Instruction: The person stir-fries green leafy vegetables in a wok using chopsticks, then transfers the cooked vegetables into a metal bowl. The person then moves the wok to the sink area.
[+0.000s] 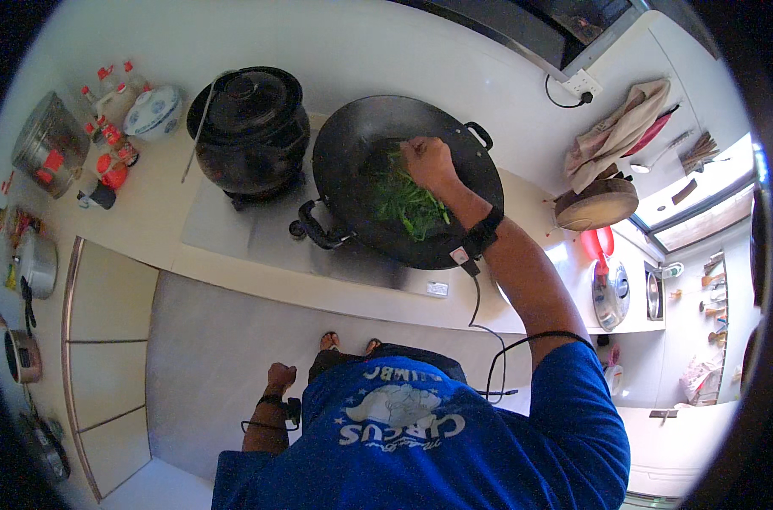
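Observation:
A large black wok (354, 140) with two loop handles sits on the stove, leafy greens (412, 204) lying in its bowl. My right hand (425, 162) is over the wok at the upper edge of the greens, its fingers curled; whether anything is between them cannot be told. A dark strap with a cabled device circles that wrist. Down at my side, away from the counter, my left hand (282, 376) is curled closed, with nothing seen in it, and also wears a strapped device.
Left of the wok stands a lidded black pot (252, 153), a thin metal rod (198, 134) leaning across it. Red-capped bottles (115, 95) and a steel pot (51, 146) are farther left. A metal lid (610, 296) stands at right. A cable (478, 306) hangs from my right wrist.

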The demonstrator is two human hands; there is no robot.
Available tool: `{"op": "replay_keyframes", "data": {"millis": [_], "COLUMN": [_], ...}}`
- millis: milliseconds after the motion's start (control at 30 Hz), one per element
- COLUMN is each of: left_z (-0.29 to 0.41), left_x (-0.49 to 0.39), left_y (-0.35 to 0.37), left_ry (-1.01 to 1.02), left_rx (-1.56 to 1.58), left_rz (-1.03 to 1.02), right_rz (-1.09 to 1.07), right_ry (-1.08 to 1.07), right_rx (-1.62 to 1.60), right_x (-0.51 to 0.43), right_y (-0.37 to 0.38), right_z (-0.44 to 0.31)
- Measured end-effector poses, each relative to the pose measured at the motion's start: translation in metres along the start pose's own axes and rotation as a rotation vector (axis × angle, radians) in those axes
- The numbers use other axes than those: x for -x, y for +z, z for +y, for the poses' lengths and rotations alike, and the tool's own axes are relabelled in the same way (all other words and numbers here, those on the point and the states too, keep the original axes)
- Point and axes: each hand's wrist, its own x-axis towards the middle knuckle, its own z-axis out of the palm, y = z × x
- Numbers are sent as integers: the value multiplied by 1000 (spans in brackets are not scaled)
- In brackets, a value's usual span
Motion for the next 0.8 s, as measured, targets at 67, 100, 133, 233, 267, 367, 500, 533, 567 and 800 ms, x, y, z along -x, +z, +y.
{"op": "replay_keyframes", "data": {"millis": [67, 100, 133, 233, 267, 367, 500, 533, 567, 800], "left_z": [-5, -7, -9, -7, -5, 2, 9, 9, 8, -23], "left_x": [-3, -5, -6, -16, -17, -15, -4, -2, 0, 7], "left_y": [-2, -4, -5, -9, -12, -14, -21, -21, -21, -4], "left_ry": [-33, -99, -209, 103, 92, -74, -52, -108, -50, -94], "left_rx": [-27, -8, 17, -76, -19, 156, 150, 124, 155, 153], "left_rz": [-22, -26, -56, 129, 134, 62, 70, 17, 67, 64], "right_rz": [91, 69, 45, -119, -225, -75, 43, 74, 106, 141], "right_ry": [-87, -97, -106, -183, -191, -36, 76, 90, 118, -42], "right_rx": [-81, -62, -43, 239, 425, 236, 86, 77, 63, 74], "right_x": [-3, -3, -2, -1, -3, -23, -52, -56, -58, -59], "right_y": [5, 10, 15, 17, 12, -11, -33, -36, -36, -12], "right_z": [-8, -11, -11, 1, 8, 28, 36, 37, 37, 61]}}
